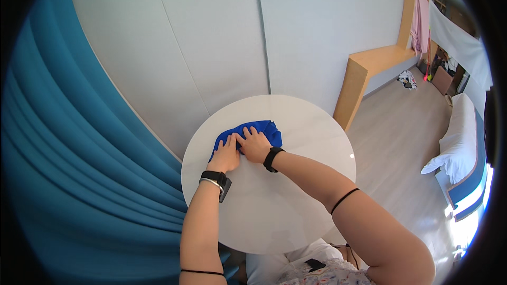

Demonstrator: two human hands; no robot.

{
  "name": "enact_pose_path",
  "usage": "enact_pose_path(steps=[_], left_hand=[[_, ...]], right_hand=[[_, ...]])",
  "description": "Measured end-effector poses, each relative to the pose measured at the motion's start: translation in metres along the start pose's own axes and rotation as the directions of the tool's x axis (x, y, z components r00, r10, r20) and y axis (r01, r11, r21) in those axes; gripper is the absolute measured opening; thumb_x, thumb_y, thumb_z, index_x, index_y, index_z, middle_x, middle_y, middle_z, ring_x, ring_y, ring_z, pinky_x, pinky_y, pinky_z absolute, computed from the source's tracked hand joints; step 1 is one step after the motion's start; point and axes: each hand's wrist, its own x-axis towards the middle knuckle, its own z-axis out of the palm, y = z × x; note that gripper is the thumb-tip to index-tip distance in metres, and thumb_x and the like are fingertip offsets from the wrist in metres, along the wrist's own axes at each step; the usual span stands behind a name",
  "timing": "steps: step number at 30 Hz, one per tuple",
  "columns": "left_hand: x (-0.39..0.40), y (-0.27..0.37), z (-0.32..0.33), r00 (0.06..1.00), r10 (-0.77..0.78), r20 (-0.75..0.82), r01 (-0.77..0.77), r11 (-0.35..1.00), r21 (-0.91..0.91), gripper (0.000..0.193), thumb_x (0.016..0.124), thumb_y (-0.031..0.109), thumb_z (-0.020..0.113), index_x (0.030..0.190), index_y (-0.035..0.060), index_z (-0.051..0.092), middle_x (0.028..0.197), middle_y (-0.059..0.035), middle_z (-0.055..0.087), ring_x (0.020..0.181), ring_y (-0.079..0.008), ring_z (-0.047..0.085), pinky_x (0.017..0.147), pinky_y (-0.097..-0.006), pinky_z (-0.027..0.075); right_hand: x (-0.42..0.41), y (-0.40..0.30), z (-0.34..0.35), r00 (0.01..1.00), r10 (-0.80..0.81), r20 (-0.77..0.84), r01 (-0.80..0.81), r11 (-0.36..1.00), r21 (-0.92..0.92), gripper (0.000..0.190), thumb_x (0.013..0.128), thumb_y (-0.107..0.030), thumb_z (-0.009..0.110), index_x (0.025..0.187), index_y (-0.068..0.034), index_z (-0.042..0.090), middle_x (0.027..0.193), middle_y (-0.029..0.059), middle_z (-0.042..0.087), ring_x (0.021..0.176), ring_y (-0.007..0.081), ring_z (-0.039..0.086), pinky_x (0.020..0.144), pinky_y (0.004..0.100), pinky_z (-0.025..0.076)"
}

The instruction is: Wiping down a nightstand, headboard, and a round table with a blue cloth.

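Observation:
A blue cloth (272,130), loosely folded, lies on the far half of a round white table (273,213). My left hand (226,156) rests on the cloth's left part, fingers spread over it and pointing away from me. My right hand (254,145) presses flat on the cloth's middle, and its thumb side meets the fingers of my left hand. Both palms face down, and neither hand is closed around the fabric. Part of the cloth is hidden beneath the hands. Each wrist wears a black band.
A teal curtain (99,138) hangs close at the left. Pale wall panels (214,39) stand behind the table, with a wooden bench-like frame (358,75) at the right. Further right is a bed with white bedding (459,138); a crumpled cloth (407,80) lies on the floor.

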Motion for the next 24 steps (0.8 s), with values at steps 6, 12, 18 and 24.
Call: enact_pose_path(steps=[6,12,18,24], left_hand=[[0.041,0.016,-0.026,0.988,-0.151,0.042,0.151,0.989,0.004,0.063,0.096,0.024,0.040,0.151,0.0106,0.012,0.156,-0.0103,0.018,0.141,-0.0407,0.020,0.110,-0.0587,0.024],[0.054,0.006,-0.026,0.983,-0.180,0.019,0.180,0.984,0.001,0.066,0.092,0.016,0.043,0.151,0.0114,0.013,0.157,-0.0070,0.018,0.142,-0.0375,0.020,0.111,-0.0589,0.023],[0.030,0.019,-0.017,0.991,-0.122,0.047,0.123,0.992,-0.016,0.068,0.090,0.010,0.044,0.151,0.0113,0.015,0.157,-0.0075,0.018,0.142,-0.0374,0.018,0.112,-0.0562,0.021],[-0.041,0.038,0.005,0.997,-0.025,0.072,0.026,1.000,-0.015,0.068,0.088,0.003,0.044,0.150,0.0085,0.017,0.156,-0.0102,0.021,0.140,-0.0390,0.023,0.108,-0.0574,0.030]], right_hand=[[0.051,0.030,0.017,0.997,0.077,0.019,-0.077,0.997,-0.011,0.056,0.091,-0.032,0.053,0.143,-0.019,0.037,0.144,0.0220,0.036,0.131,0.0440,0.035,0.095,0.0634,0.037],[0.066,0.024,0.014,0.991,0.114,0.069,-0.112,0.993,-0.024,0.056,0.093,-0.029,0.049,0.145,-0.017,0.033,0.144,0.0246,0.035,0.129,0.0470,0.037,0.092,0.0610,0.043],[0.030,0.016,0.008,0.991,0.133,0.034,-0.126,0.980,-0.151,0.059,0.088,-0.021,0.052,0.144,-0.016,0.036,0.141,0.0238,0.038,0.121,0.0436,0.046,0.084,0.0516,0.050],[-0.056,-0.016,-0.009,0.999,0.025,0.035,-0.016,0.969,-0.245,0.059,0.084,-0.016,0.055,0.140,-0.004,0.039,0.128,0.0266,0.046,0.100,0.0347,0.054,0.070,0.0374,0.054]])
